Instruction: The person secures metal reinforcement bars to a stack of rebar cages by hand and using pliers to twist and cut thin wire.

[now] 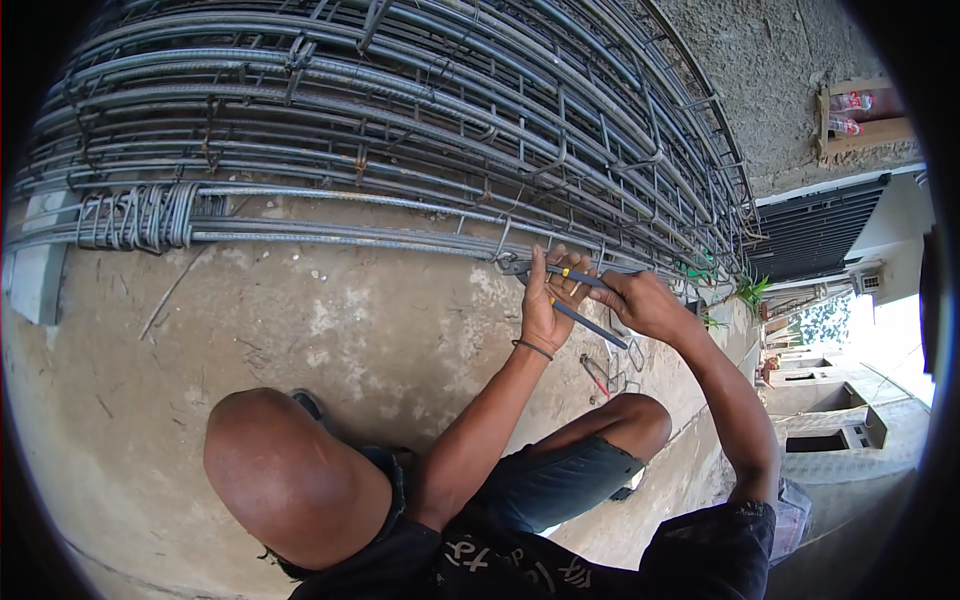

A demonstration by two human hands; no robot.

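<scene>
My left hand (pixel 548 300) is closed around the middle of a pair of pincers (pixel 588 322) with dark handles and yellow marks. The jaws sit against a thin stirrup (pixel 505 240) on the lowest long steel bars (pixel 350 239); whether they bite on wire is too small to tell. On the far handle my right hand (pixel 645 303) has its fingers wrapped. The other handle sticks out below it, toward the ground. Both hands are just in front of the near edge of a stack of rebar cages (pixel 420 95).
A bundle of stirrups (pixel 145 218) hangs on the bars at left, beside a pale block (pixel 42 260). Loose bent steel pieces (pixel 603 378) lie on the concrete floor (pixel 330 340), close to my right knee (pixel 640 420). A box (pixel 868 133) with bottles stands at upper right.
</scene>
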